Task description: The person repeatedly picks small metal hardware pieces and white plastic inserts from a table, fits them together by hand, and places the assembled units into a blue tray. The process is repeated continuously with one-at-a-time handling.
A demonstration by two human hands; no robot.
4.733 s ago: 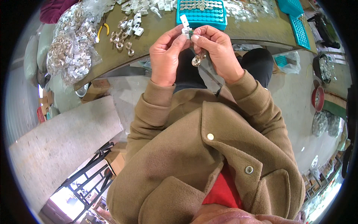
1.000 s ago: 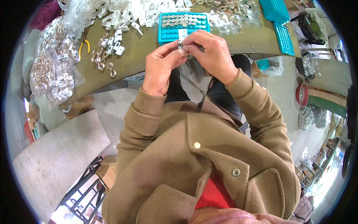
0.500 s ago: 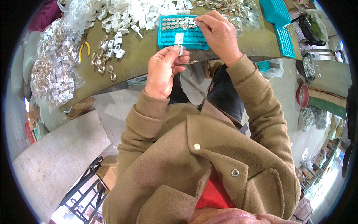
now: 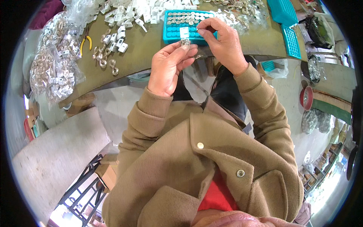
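A small white plastic case (image 4: 184,33) with a clear lower part stands up from my left hand (image 4: 167,68), pinched between thumb and fingers. To its right, my right hand (image 4: 225,47) has thumb and forefinger pressed together at the tips; what they hold is too small to make out. Just beyond both hands lies a turquoise tray (image 4: 166,37) with rows of round pockets. Small round silver discs (image 4: 183,18) fill its far rows, while the near rows show bare turquoise pockets. My right fingertips are above the tray's near right part.
Left of the tray lie loose white cases (image 4: 121,45), metal-looking links (image 4: 113,67) and yellow-handled pliers (image 4: 86,44). Bulging clear bags (image 4: 56,72) rest at the table's left edge. More white pieces (image 4: 155,11) are heaped behind. Turquoise trays (image 4: 291,41) stand at the right.
My right hand has moved from the tray's far rows back toward me, fingertips still pinched. My left hand has tilted the white case, showing its clear lower part.
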